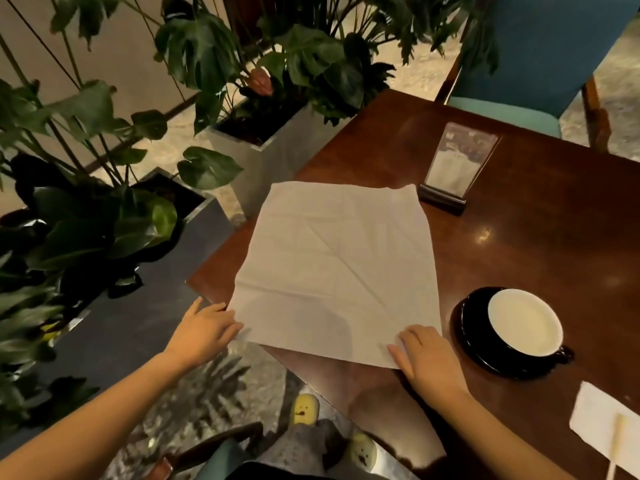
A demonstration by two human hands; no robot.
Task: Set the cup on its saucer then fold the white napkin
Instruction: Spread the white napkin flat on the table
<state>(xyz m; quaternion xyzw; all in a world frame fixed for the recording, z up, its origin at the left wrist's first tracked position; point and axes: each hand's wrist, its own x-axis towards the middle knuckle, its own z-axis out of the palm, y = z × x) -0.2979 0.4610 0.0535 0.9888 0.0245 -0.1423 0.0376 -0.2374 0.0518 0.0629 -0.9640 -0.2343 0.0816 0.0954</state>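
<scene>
The white square cloth napkin spreads flat away from both hands: our left hand and right hand rest open-fingered on its near corners, nothing grasped.

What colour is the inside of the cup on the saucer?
White inside the cup, while its outside and the saucer are black; the head view shows it.

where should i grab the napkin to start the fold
Take the two near corners, coming from the near edge. The napkin lies open and flat on the table, and its near edge sticks out past the table edge, so fingers can slip under it. The left hand and right hand are already at those corners; lift them toward the far edge.
</scene>
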